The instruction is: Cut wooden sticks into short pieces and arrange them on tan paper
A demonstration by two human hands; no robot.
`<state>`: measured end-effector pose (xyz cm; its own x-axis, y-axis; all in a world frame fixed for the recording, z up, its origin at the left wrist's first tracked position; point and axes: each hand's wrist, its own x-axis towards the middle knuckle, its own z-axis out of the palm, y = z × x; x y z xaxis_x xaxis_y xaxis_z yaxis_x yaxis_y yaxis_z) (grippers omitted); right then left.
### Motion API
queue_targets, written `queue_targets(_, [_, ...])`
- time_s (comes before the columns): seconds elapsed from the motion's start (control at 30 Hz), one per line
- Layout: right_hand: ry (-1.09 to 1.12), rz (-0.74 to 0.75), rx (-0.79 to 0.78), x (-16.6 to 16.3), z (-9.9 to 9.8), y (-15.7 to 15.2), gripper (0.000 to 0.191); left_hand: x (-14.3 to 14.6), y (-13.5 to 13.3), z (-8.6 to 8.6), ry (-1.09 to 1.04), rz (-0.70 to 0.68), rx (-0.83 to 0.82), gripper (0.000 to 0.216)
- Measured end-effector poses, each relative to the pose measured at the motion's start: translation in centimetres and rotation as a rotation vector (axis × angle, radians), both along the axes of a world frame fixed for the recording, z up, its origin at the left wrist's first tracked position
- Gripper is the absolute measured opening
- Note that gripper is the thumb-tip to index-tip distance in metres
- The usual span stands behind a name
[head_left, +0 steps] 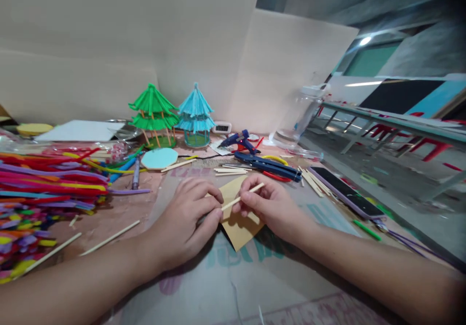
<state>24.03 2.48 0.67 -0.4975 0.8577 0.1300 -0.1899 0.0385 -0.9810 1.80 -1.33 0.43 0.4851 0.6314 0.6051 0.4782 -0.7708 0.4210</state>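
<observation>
Between both my hands is a short, pale wooden stick (233, 203), tilted up to the right. My right hand (267, 201) pinches it between thumb and fingers near its upper end. At its lower end, my left hand (198, 208) has thumb and forefinger closed on the tip. Beneath the stick lies a tan square sheet (238, 237), partly covered by my fingers. Just beyond my hands are several cut sticks (230, 170) and a dark blue-handled cutting tool (267, 165).
Colourful pipe cleaners (47, 184) are heaped at left. Behind stand a green pagoda model (153, 116) and a blue pagoda model (195, 114). A glue gun (240, 140), a clear jug (298, 116) and a phone (345, 191) lie toward the right. Loose sticks (111, 237) rest near my left forearm.
</observation>
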Motion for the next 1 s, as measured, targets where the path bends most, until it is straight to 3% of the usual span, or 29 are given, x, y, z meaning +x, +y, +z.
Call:
queue_targets(0.3, [-0.085, -0.138, 0.054, 0.0, 0.9, -0.4, 0.044, -0.2, 0.6, -0.7, -0.032, 0.012, -0.021, 0.019])
queue_targets(0.6, [-0.092, -0.024, 0.057, -0.3, 0.8, -0.6, 0.046, -0.1, 0.8, -1.1, -0.011, -0.039, 0.016, 0.015])
queue_targets(0.83, [-0.142, -0.037, 0.051, -0.5, 0.9, -1.1, 0.049, -0.3, 0.7, -1.1, -0.033, -0.032, -0.020, 0.032])
queue_targets(1.0, [-0.136, -0.047, 0.048, -0.4, 1.1, -1.2, 0.051, -0.1, 0.3, -0.6, -0.044, 0.019, -0.080, 0.019])
